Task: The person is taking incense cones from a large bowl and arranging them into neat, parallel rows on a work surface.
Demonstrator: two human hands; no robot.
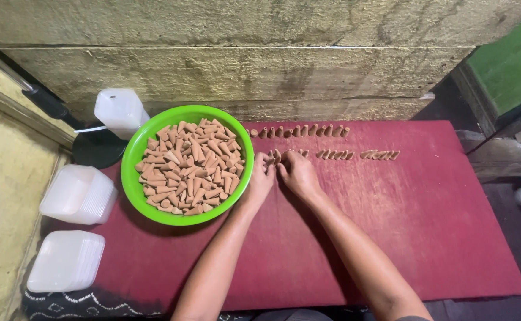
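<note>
Clay-brown incense cones [190, 166] fill the green bowl [131, 156], which stands on the dark red cloth [427, 226] just to the left of both hands. The left hand [261, 178] and the right hand [296, 172] meet side by side, fingers bent down, and each grip seems to pinch a few small cones [273, 156] at the fingertips; how tight the fingers close I cannot tell exactly. Just beyond the grip lies the far row of cones [299, 131], near the stone wall [242, 77], and from the right grip a second row [355, 154] runs to the right in small groups. The work in hand appears to be laying cones in this nearer row, at its left end. To do it well, I think each cone should be placed in the same direction as its neighbours and touching them, with the line kept parallel to the far row; pressing lightly seems wise, since such cones probably crumble. Well to the left of the grip, beyond the bowl, two stacks of clear plastic containers [73, 196] rest beside a white lamp [118, 110].
</note>
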